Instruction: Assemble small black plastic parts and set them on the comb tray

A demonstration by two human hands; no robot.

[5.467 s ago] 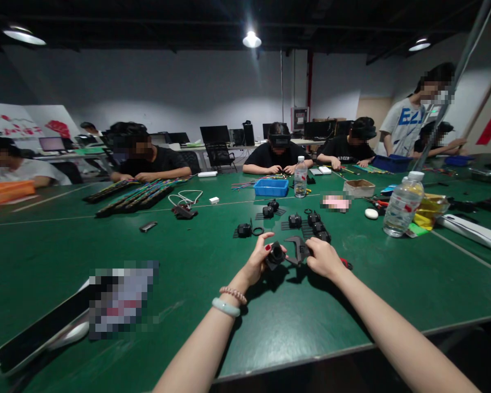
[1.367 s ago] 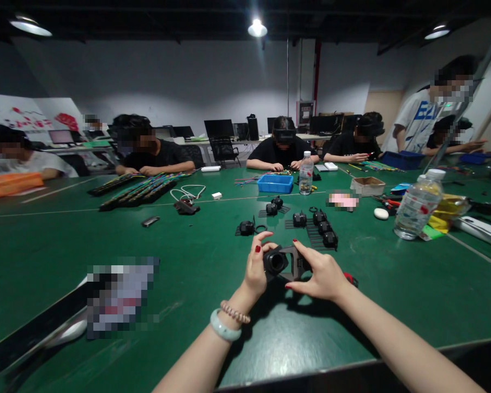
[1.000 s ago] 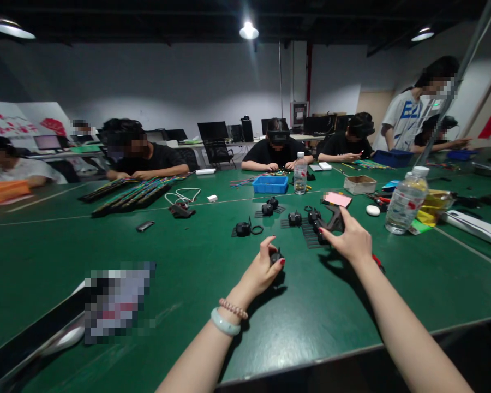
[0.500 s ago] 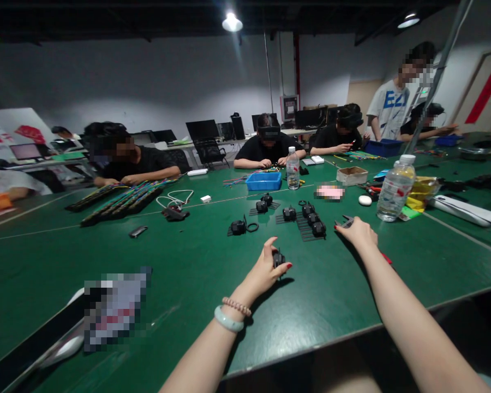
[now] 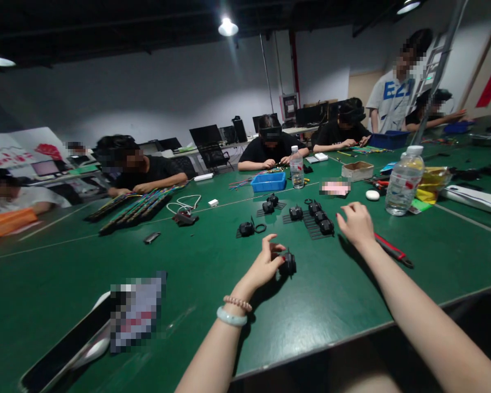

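"The wrench (image 5: 394, 251) has moved away from the black part (image 5: 288, 263)."
"Where is that part now?"
"The left hand (image 5: 265, 263) pinches it over the green table (image 5: 311, 322)."
"And the right hand (image 5: 357, 224)?"
"Over the wrench. I can't tell if it grips."

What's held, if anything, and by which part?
Left hand: black cylindrical part, by its left side. Right hand: cannot tell; near a red-and-black tool.
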